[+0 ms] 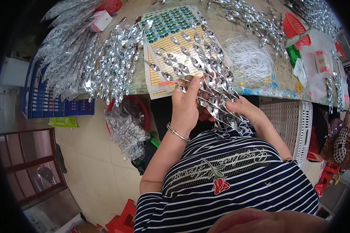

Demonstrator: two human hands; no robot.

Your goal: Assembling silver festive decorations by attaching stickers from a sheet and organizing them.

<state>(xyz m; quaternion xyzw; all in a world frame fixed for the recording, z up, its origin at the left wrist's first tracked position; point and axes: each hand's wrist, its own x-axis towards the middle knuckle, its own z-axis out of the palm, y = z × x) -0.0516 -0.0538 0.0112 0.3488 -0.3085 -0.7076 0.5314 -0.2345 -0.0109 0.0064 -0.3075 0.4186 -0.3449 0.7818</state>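
A bunch of shiny silver spiral twists fans out in front of me over the table's near edge. My left hand is closed around the bunch from the left, thumb pointing up along it. From the right, my right hand grips the lower part of the same bunch, its fingertips partly hidden behind the strips. Beneath the far ends of the twists lie sheets of stickers, with green-blue oval rows at the top and yellow rows below.
More silver twists hang over the table edge at left, beside plastic-bagged bundles. A coil of white string and a red basket lie to the right. Below are a blue crate, a bag-filled red bin and a white crate.
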